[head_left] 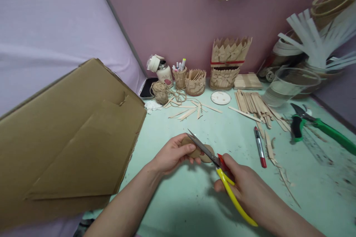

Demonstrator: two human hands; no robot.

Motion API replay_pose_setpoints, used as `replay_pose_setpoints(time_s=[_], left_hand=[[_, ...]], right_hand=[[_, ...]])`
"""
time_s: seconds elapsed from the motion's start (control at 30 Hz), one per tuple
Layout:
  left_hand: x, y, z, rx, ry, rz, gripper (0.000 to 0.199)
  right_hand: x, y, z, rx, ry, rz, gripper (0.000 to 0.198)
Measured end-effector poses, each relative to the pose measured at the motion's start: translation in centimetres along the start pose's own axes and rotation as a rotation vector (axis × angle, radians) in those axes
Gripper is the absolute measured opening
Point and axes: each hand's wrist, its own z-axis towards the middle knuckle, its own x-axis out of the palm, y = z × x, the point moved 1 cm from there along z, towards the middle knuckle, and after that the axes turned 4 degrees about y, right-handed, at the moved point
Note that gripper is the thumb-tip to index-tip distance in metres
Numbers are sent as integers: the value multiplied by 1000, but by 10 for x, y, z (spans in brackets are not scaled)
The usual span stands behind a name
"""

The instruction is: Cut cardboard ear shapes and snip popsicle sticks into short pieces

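Observation:
My left hand (174,154) pinches a small rounded piece of brown cardboard (206,154) between thumb and fingers, just above the table. In my right hand (241,181) is a pair of scissors (204,149) with yellow handles and a red part near the pivot. The blades lie across the cardboard piece, their tips pointing up and left past my left thumb. Part of the cardboard is hidden behind the blades and my thumb. My right fingers wrap the handles and are partly hidden.
A large cardboard sheet (72,137) stands at the left. Wooden sticks (251,105), a red-tipped marker (260,147), green-handled pruning shears (319,124) and a clear plastic cup (289,85) lie or stand at the right. Twine (161,92), a white lid (220,97) and stick-covered holders (195,82) line the back.

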Motion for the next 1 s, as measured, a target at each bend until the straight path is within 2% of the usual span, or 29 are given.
replay_pose_setpoints(time_s=[0.17,0.4,0.7,0.87,1.0], left_hand=[[-2,-2,-1,-12,8,67,25],[-3,-8,-2,-22,12,198,28],[-2,-14,-4,-70,-85,171,32],[-2,-12,-3,-57,-72,148,30],[-3,-10,-2,-61,-74,114,27]], right_hand=[[-1,-3,1,-11,15,3,14],[-7,1,2,49,-55,-64,20],[-5,-6,7,-91,-35,217,21],[-4,-1,3,-60,-24,161,16],[-4,0,1,-50,-87,56,24]])
